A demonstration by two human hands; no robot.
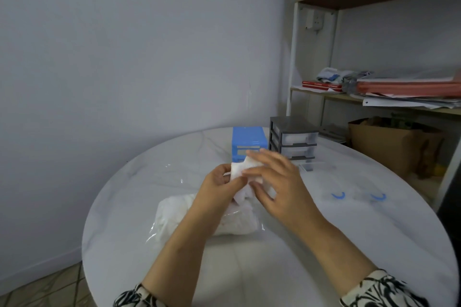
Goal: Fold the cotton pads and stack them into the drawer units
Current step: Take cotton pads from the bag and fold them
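At frame centre, my left hand (219, 180) and right hand (274, 179) both pinch one white pad (240, 169), fingers clamped on it. Below lies the bag (174, 209) of pads; above stand the blue drawers (245, 139) and grey drawers (291, 138).

Plain pale grey-white wall (137, 45) fills left and centre. Round white table (349, 244) with faint marbling in foreground. Tiled floor (50, 284) at lower left corner. White-framed shelving unit (294, 62) with wooden shelves at right, holding stacked papers (409, 101), red books (321, 86) (flat on middle shelf). Wall socket (314, 20) behind frame. Cardboard box (389, 147) below. Soft, even light.
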